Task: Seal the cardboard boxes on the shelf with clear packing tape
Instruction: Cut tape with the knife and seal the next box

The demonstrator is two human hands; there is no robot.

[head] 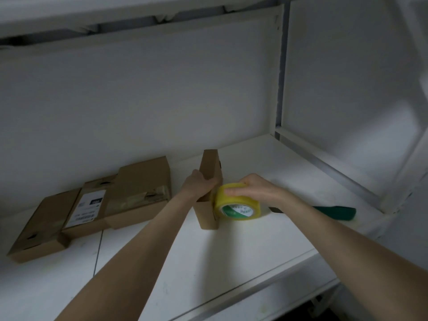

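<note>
A narrow cardboard box point(209, 165) stands on edge in the middle of the white shelf point(266, 239). My left hand point(199, 185) grips its left side near the top. My right hand point(252, 187) holds a roll of yellowish clear packing tape point(236, 203) with a green and white core, pressed against the box's right side. Three flat cardboard boxes lie at the left: one at the back point(141, 188), one with a white label point(89, 209), and one nearest the front edge point(39, 230).
A green-handled tool point(335, 213) lies on the shelf behind my right forearm. A white upright post point(280, 72) and a side rail point(328, 167) bound the shelf at the right. Another shelf board runs overhead.
</note>
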